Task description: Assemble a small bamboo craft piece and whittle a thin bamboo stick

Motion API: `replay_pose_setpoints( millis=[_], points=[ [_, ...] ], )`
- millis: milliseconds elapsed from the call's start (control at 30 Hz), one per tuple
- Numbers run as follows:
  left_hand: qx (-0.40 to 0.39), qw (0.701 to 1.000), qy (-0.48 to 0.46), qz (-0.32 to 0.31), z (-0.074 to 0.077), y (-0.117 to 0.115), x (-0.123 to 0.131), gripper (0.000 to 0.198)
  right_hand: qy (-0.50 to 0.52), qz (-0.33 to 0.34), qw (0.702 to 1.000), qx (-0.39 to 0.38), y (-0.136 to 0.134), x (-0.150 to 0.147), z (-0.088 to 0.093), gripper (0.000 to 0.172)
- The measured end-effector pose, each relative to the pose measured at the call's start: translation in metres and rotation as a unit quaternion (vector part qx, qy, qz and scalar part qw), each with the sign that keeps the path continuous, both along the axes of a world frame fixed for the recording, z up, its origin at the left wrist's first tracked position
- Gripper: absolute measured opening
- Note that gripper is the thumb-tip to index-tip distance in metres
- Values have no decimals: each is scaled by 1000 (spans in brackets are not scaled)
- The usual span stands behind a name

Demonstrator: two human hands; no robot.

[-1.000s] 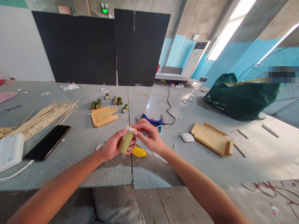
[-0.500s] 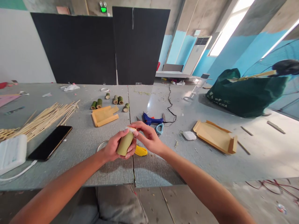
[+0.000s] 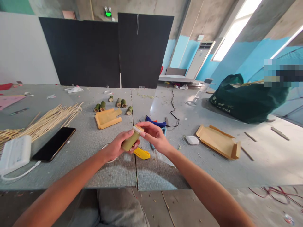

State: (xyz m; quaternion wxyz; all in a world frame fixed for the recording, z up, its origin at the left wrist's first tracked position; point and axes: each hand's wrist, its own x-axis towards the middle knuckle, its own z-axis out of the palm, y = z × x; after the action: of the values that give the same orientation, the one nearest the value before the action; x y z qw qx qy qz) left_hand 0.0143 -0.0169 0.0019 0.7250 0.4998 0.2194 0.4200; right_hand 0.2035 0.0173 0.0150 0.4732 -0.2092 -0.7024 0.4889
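A pale green bamboo tube (image 3: 131, 141) is tilted in my left hand (image 3: 118, 144), whose fingers wrap round its lower part. White material that looks like tape (image 3: 138, 128) circles its upper end. The thumb and fingertips of my right hand (image 3: 153, 135) pinch that banded end from the right. Just beneath the hands lies a yellow utility knife (image 3: 142, 153). Behind my right hand are a blue glue gun (image 3: 156, 122) and light blue scissors (image 3: 164, 130), both partly hidden. A pale ring (image 3: 112, 160) shows partly under my left wrist.
Several short bamboo pieces (image 3: 102, 106) stand or lie beyond a cardboard tray (image 3: 107, 119). Thin sticks (image 3: 54, 121), a phone (image 3: 55, 144) and a white box with a cable (image 3: 15, 154) are at left. Rightward are a white case (image 3: 192, 140), another cardboard tray (image 3: 217, 142) and a green bag (image 3: 248, 101).
The bamboo tube has tilted further, its banded end moving slightly up and right. My right hand has shifted a little right and now covers more of the scissors and glue gun.
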Motion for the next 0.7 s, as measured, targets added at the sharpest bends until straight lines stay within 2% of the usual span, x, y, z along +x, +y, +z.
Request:
replay_pose_setpoints(
  millis=[200, 367, 700],
  points=[
    [11, 1000, 23, 11, 2, 3, -3, 43, -15, 22, 1000, -12, 2, 4, 3, 37],
    [24, 999, 30, 21, 3, 3, -4, 44, -24, 15, 1000, -6, 3, 5, 2, 41],
    [19, 998, 45, 27, 8, 2, -2, 45, 17, 7, 999, -41, 4, 3, -2, 44]
  ],
)
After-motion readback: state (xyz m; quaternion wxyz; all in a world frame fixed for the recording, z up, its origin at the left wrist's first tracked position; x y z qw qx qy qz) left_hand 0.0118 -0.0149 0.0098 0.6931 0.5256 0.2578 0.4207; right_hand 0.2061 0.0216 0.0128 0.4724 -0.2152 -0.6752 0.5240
